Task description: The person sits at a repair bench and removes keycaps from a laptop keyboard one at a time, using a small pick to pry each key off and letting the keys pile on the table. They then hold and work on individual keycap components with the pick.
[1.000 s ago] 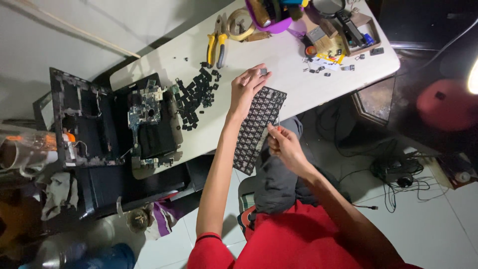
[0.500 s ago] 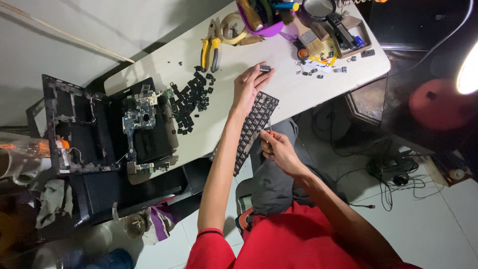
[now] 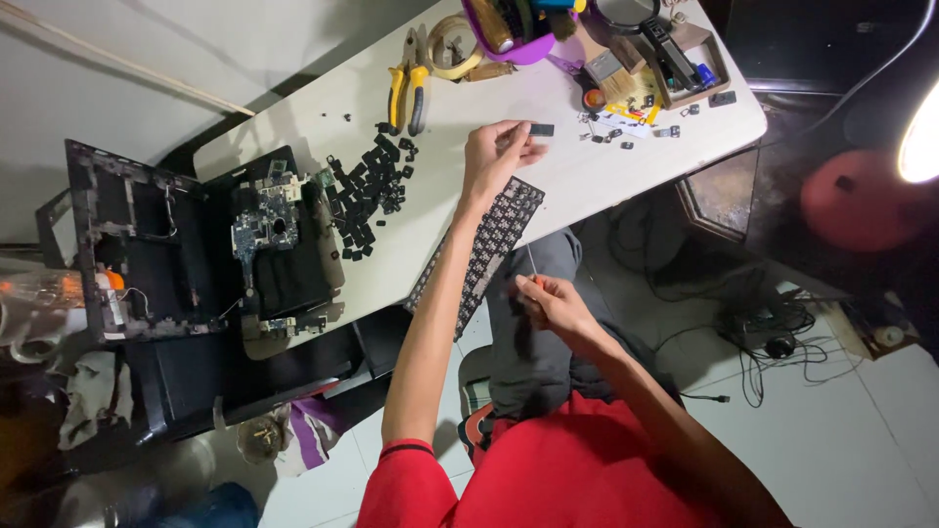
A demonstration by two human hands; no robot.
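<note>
Left hand (image 3: 494,156) shifted since the earlier frame from the top end of the keyboard (image 3: 476,256) to the table (image 3: 577,166), fingers pinched near a single black keycap (image 3: 541,129) lying beyond the keyboard's top end; actual contact with the cap not discernible. Right hand (image 3: 550,303) drawn back off the keyboard to a spot over the lap, below the table's near edge, closed around a thin metal tool (image 3: 530,262) with its tip pointing up.

Keyboard lying slantwise across the near edge of the table, lower end overhanging. Loose pile of black keycaps (image 3: 367,200) at mid-table, left of the keyboard; a few strays (image 3: 626,132) toward the right end. Opened laptop chassis (image 3: 196,249) with exposed circuit board at the left end. Yellow-handled pliers (image 3: 406,88), tape roll (image 3: 452,44) and purple bowl (image 3: 514,29) along the far edge.

Judged progress: many caps already off and heaped; remaining count on the keyboard too small to tell.
</note>
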